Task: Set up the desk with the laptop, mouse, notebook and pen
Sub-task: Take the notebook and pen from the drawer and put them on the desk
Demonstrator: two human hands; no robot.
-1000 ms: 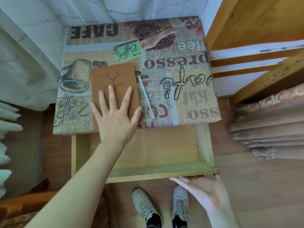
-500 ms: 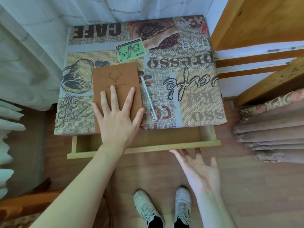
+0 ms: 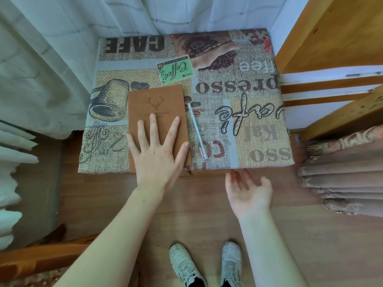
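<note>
left hand (image 3: 155, 160) flat, fingers spread, pinning notebook (image 3: 157, 125) to worktop (image 3: 259, 125) | pen (image 3: 196, 131) just beside | right hand (image 3: 248, 191) open, empty

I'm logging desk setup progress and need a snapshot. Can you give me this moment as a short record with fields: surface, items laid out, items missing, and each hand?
surface: small desk under a coffee-print tablecloth
notebook: brown notebook with a deer emblem, lying flat and closed, left of centre
pen: clear pen lying just right of the notebook, not touching it
missing from view: laptop and mouse
left hand: left hand flat on the notebook, fingers spread
right hand: right hand open, palm up, empty, at the desk's front edge
</note>
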